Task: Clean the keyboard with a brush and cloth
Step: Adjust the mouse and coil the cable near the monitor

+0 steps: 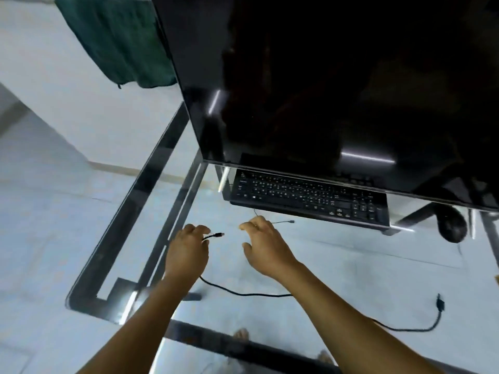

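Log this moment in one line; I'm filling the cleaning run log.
left hand: grips cable near plug | right hand: over thin wire, grip unclear | keyboard: below monitor, untouched

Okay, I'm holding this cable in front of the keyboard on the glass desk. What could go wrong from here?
1. The black cable that your left hand grips runs loose across the glass table and under your right forearm, so a sharp tug could snag it.
2. The keyboard sits partly under the monitor, so brushing there might bump the screen.
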A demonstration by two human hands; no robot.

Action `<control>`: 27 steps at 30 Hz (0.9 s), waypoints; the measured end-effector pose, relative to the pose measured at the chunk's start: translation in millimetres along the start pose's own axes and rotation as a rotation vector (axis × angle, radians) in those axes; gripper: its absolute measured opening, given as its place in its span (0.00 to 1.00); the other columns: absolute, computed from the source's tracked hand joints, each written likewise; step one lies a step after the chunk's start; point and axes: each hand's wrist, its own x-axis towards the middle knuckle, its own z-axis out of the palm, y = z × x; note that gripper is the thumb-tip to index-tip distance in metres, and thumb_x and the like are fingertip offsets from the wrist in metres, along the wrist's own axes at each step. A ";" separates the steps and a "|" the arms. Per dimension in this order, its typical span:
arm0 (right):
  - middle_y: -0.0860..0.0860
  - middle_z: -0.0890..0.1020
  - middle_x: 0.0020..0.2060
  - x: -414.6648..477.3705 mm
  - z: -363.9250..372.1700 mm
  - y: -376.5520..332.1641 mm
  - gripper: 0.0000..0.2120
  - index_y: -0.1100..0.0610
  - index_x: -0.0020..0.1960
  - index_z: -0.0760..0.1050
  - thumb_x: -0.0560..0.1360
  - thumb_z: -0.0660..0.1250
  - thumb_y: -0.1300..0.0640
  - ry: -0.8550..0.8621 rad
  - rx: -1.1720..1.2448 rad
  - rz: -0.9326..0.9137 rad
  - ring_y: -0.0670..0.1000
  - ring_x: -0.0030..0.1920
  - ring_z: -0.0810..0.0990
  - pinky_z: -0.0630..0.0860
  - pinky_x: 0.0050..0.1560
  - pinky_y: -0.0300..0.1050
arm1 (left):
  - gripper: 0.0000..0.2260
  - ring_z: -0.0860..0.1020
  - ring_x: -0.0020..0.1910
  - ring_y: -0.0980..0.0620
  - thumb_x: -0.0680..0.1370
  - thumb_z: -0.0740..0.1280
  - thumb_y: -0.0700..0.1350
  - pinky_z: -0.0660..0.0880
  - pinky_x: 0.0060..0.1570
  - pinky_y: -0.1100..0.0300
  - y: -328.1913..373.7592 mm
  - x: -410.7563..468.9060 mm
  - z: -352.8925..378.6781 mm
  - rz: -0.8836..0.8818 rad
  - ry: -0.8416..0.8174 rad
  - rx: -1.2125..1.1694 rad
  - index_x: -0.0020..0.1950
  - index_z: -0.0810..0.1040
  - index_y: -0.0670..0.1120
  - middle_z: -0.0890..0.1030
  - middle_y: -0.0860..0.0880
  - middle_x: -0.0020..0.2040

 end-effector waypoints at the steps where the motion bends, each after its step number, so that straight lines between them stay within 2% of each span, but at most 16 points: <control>1: 0.52 0.67 0.65 2.3 2.1 -3.1 0.20 0.54 0.70 0.67 0.78 0.60 0.57 -0.010 0.005 0.001 0.55 0.65 0.68 0.67 0.65 0.47 | 0.11 0.80 0.46 0.42 0.75 0.68 0.37 0.79 0.44 0.52 0.7 1.2 0.6 -0.012 -0.008 -0.006 0.57 0.80 0.44 0.81 0.43 0.50; 4: 0.52 0.68 0.65 7.8 5.5 -10.2 0.20 0.54 0.69 0.67 0.78 0.61 0.57 -0.037 0.041 0.004 0.54 0.65 0.68 0.68 0.64 0.49 | 0.12 0.80 0.44 0.46 0.78 0.66 0.40 0.79 0.44 0.55 5.9 6.4 0.1 -0.071 -0.044 -0.055 0.61 0.76 0.46 0.81 0.45 0.51; 6: 0.52 0.71 0.65 10.9 2.3 -16.4 0.20 0.53 0.69 0.67 0.78 0.63 0.54 -0.077 0.165 0.071 0.53 0.65 0.70 0.70 0.64 0.48 | 0.12 0.79 0.42 0.49 0.77 0.67 0.42 0.77 0.44 0.59 18.1 11.7 -11.7 -0.138 -0.065 -0.193 0.60 0.74 0.46 0.81 0.47 0.48; 9: 0.50 0.79 0.58 11.5 -14.8 -31.7 0.18 0.55 0.67 0.68 0.79 0.62 0.50 -0.273 0.656 0.194 0.49 0.57 0.78 0.72 0.63 0.48 | 0.09 0.79 0.38 0.52 0.75 0.70 0.41 0.73 0.37 0.64 46.7 26.5 -45.0 -0.270 -0.126 -0.524 0.54 0.76 0.46 0.82 0.47 0.44; 11: 0.52 0.81 0.50 7.9 -34.7 -40.5 0.13 0.58 0.62 0.70 0.82 0.58 0.53 -0.370 1.014 0.185 0.52 0.51 0.81 0.74 0.60 0.49 | 0.08 0.81 0.37 0.51 0.74 0.70 0.40 0.73 0.36 0.64 65.8 37.3 -66.4 -0.296 -0.162 -0.704 0.52 0.77 0.46 0.82 0.46 0.42; 13: 0.54 0.81 0.44 1.6 -59.4 -45.7 0.07 0.58 0.56 0.71 0.82 0.56 0.58 -0.364 1.150 0.172 0.53 0.41 0.81 0.76 0.50 0.45 | 0.07 0.80 0.36 0.51 0.74 0.70 0.39 0.73 0.34 0.67 82.6 44.3 -81.8 -0.238 -0.170 -0.751 0.51 0.78 0.45 0.82 0.47 0.40; 15: 0.53 0.78 0.38 -8.0 -86.5 -48.7 0.04 0.58 0.52 0.71 0.81 0.57 0.62 -0.289 1.109 0.180 0.49 0.32 0.76 0.75 0.39 0.41 | 0.06 0.78 0.35 0.55 0.75 0.68 0.38 0.71 0.33 0.74 100.9 44.6 -91.2 -0.094 -0.123 -0.691 0.51 0.79 0.46 0.81 0.50 0.39; 17: 0.51 0.75 0.35 -19.0 -113.1 -46.7 0.07 0.58 0.47 0.72 0.80 0.56 0.64 -0.208 1.002 0.151 0.47 0.29 0.70 0.71 0.34 0.39 | 0.07 0.78 0.39 0.60 0.76 0.68 0.38 0.70 0.38 0.77 123.8 37.5 -101.1 0.132 -0.037 -0.592 0.52 0.81 0.48 0.80 0.53 0.43; 20: 0.51 0.75 0.33 -43.6 -158.6 -40.5 0.10 0.61 0.45 0.74 0.80 0.55 0.65 -0.091 0.882 0.080 0.45 0.29 0.68 0.68 0.32 0.39 | 0.07 0.81 0.38 0.57 0.80 0.64 0.43 0.77 0.42 0.67 164.4 20.8 -114.6 0.382 -0.110 -0.664 0.54 0.80 0.50 0.82 0.52 0.43; 22: 0.50 0.76 0.33 -61.9 -186.9 -33.3 0.10 0.61 0.44 0.75 0.80 0.57 0.64 -0.020 0.757 0.065 0.45 0.29 0.69 0.68 0.31 0.37 | 0.09 0.80 0.43 0.58 0.82 0.60 0.50 0.75 0.45 0.65 186.6 14.6 -120.1 0.474 -0.129 -0.587 0.54 0.79 0.52 0.82 0.54 0.43; 24: 0.48 0.77 0.32 -82.6 -215.3 -22.1 0.10 0.61 0.43 0.77 0.79 0.60 0.60 0.074 0.567 0.063 0.45 0.30 0.71 0.68 0.30 0.35 | 0.15 0.78 0.43 0.58 0.81 0.55 0.56 0.74 0.45 0.61 206.4 10.4 -125.7 0.545 -0.107 -0.464 0.49 0.78 0.51 0.80 0.54 0.41; 27: 0.45 0.77 0.31 -115.2 -251.9 -2.7 0.09 0.53 0.43 0.81 0.78 0.63 0.58 0.155 0.521 0.041 0.45 0.32 0.73 0.71 0.34 0.38 | 0.15 0.78 0.40 0.60 0.81 0.57 0.55 0.75 0.43 0.59 233.4 1.6 -139.2 0.554 -0.168 -0.412 0.45 0.80 0.51 0.81 0.53 0.40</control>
